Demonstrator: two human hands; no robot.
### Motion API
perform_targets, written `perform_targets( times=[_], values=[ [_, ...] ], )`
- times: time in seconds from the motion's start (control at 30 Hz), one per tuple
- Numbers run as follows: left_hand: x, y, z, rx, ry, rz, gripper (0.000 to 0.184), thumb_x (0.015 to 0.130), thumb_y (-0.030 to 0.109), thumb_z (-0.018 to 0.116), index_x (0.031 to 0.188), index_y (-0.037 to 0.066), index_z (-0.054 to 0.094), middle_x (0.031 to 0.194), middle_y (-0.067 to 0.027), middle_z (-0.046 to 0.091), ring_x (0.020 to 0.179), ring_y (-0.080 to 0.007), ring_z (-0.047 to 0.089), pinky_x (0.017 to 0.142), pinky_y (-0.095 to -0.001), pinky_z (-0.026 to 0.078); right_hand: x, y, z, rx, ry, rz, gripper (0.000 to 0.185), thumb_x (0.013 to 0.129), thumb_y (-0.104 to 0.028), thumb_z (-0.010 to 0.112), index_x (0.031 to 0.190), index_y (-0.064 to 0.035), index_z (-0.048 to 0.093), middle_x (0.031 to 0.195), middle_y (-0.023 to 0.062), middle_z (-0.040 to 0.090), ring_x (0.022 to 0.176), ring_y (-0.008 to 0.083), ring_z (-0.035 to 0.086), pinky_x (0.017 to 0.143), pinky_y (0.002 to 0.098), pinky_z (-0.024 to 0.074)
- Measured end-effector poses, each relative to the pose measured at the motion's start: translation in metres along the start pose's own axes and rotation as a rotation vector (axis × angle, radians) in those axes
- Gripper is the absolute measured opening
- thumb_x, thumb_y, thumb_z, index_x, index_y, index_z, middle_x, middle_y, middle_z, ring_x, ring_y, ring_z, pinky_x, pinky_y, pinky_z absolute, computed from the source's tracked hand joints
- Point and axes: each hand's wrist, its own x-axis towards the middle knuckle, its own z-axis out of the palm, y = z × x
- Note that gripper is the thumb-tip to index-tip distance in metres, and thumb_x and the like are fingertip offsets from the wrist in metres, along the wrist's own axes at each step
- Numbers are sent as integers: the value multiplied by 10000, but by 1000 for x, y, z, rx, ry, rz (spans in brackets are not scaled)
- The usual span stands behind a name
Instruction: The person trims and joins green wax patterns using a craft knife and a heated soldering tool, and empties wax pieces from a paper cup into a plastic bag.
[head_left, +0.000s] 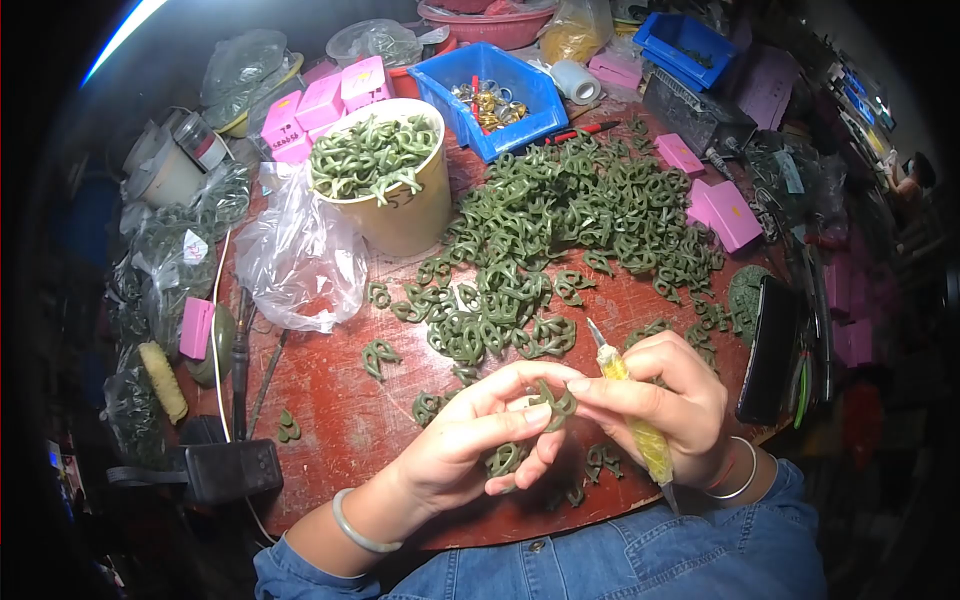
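My left hand (470,435) is closed, pinching a small curved green piece (556,408) between thumb and fingers. Another green piece (505,460) lies in that palm, partly covered by the fingers. My right hand (680,390) grips a carving knife (650,440) with a yellow-wrapped handle. Its pointed metal tip faces up and away from me, and a second metal end sticks out below the hand. The right thumb and forefinger meet at the held green piece, by the left fingertips. Beyond the hands spreads a large pile of similar green pieces (560,215).
On the red table (330,390) stands a cream bucket (415,220) heaped with green pieces. Behind it is a blue bin (540,100) of metal rings. A clear plastic bag (305,250) lies left; a black phone (768,350) and pink boxes (730,215) are right.
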Motion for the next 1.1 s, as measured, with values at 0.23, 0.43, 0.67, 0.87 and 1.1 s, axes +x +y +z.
perform_targets(
  times=[0.23,0.43,0.67,0.87,1.1],
  values=[
    [1,0,1,43,22,13,371,1014,192,545,1356,67,475,873,-91,606,630,-116,589,413,-170,376,-1,-2,1,-22,28,14,358,660,-4,859,986,-95,738,820,38,576,716,203,580,635,306,476],
    [1,2,3,76,59,22,318,1019,172,534,1319,73,495,880,-83,620,631,-114,590,420,-178,383,-1,0,0,-1,10,-5,301,674,-37,856,946,-74,733,811,44,585,698,200,590,606,306,484],
    [-1,-5,16,488,137,55,227,1010,134,573,1215,51,518,874,-44,664,667,-82,592,605,-218,475,2,2,1,45,-64,57,224,699,-38,841,886,-54,718,761,54,601,666,208,588,582,310,474],
    [0,-3,13,467,92,59,218,1005,116,576,1201,31,527,869,-43,662,674,-84,589,610,-218,480,1,0,-6,4,-38,107,177,729,-20,816,864,-51,706,755,54,594,668,209,600,597,313,496],
    [0,-6,12,524,141,102,219,998,121,591,1187,25,536,906,-56,672,686,-77,590,624,-220,492,3,-1,-1,100,-108,183,192,739,-14,811,892,-42,698,781,78,597,682,227,607,617,326,504]
  ],
)
